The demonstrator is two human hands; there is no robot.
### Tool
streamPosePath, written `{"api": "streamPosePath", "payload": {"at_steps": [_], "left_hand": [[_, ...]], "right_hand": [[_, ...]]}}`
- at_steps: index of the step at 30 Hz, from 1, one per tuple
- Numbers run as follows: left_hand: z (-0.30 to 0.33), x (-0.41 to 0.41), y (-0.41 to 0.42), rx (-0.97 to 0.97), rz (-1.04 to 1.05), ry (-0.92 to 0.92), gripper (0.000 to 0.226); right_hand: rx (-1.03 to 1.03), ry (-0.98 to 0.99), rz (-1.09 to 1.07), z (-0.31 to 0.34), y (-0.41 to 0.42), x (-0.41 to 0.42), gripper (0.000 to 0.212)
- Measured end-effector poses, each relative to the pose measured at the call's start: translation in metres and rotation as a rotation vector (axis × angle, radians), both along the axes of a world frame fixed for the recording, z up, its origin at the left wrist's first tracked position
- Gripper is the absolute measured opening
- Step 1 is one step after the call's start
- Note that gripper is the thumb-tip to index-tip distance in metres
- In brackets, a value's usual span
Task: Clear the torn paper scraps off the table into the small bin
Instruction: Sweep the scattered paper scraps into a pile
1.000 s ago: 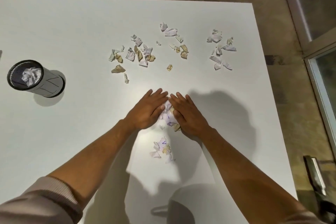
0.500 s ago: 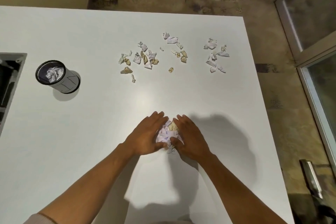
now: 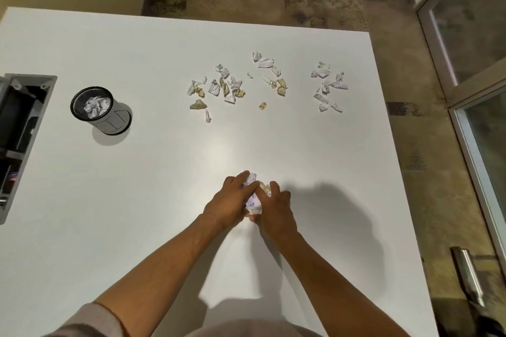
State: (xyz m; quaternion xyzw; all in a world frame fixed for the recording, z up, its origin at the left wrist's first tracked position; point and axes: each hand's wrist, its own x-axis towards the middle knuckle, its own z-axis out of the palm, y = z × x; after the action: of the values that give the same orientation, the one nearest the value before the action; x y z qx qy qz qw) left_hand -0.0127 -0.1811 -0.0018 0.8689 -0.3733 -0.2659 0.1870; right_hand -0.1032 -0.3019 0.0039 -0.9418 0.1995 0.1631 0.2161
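We have both hands cupped around one gathered wad of scraps [image 3: 253, 194] near the middle of the white table [image 3: 137, 200], toward our side. The left hand [image 3: 228, 204] curls over it from the left, fingers bent and reaching across the top; the right hand [image 3: 276, 212] presses in from the right with its fingers bent around the paper. Pressing from both sides packs the loose pieces into one lump, which we judge will carry better than a handful of separate bits that could slip between the fingers.

Farther across the table lie three loose groups of torn pieces not yet gathered: a left cluster [image 3: 219, 87] of white and tan bits, a middle cluster [image 3: 269, 74], and a right cluster [image 3: 327, 86] nearer the table's right edge. All are well apart from our hands.

The small bin [image 3: 101, 111], a black-rimmed cylinder, stands on the left part of the table and already holds crumpled white paper [image 3: 95, 107]. It stands upright with its mouth open to us, so a drop from above should work. It is well apart from the wad, so we will need to lift and carry rather than sweep.

We judge the task partly done. The risk is small pieces falling out of the bottom of the cupped hands on the way over.

At the far left edge a grey-framed recess [image 3: 16, 139] is set into the tabletop.
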Motion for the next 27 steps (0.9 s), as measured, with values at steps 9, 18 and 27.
{"api": "streamPosePath", "payload": {"at_steps": [9, 18, 27], "left_hand": [[0.006, -0.007, -0.004, 0.038, 0.116, 0.110, 0.031], [-0.003, -0.018, -0.002, -0.198, 0.389, 0.060, 0.024], [0.041, -0.005, 0.017, -0.361, 1.001, 0.508, 0.006]], "right_hand": [[-0.037, -0.203, 0.017, -0.011, 0.014, -0.008, 0.035], [0.229, -0.405, -0.126, 0.001, 0.001, -0.002, 0.033], [0.871, -0.320, -0.764, 0.016, 0.001, -0.003, 0.015]]}}
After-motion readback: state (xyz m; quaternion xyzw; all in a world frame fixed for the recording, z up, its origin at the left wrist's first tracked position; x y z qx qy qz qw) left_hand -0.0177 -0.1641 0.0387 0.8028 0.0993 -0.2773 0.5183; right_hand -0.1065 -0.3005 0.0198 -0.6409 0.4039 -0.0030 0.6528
